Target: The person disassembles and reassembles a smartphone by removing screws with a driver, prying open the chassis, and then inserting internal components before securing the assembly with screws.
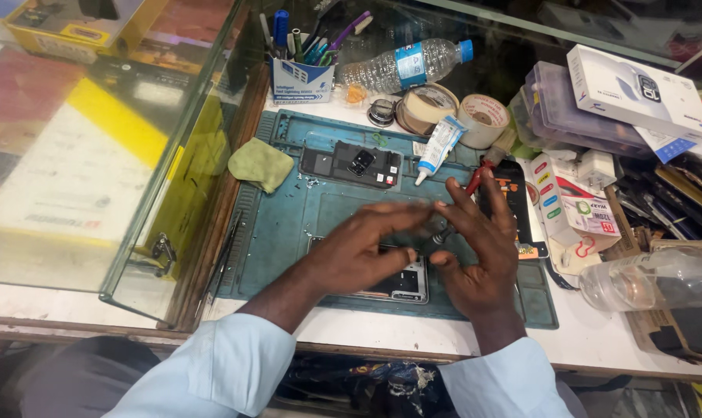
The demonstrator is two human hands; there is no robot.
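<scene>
My left hand [358,249] lies flat with its fingers stretched out and blurred over an opened phone [403,285], which rests on the teal work mat [289,224]. It holds nothing. My right hand [481,251] sits just to the right of it, fingers spread upward, pinching a small dark screwdriver [436,239] between thumb and fingers. The tool's tip points down toward the phone. Most of the phone is hidden under both hands.
A dark phone back part [351,164], a green cloth [262,164] and a glue tube [439,147] lie on the mat's far side. Red-handled pliers [476,176], tape rolls [482,118], a water bottle [401,66], boxes [637,93] and a glass case [95,155] surround it.
</scene>
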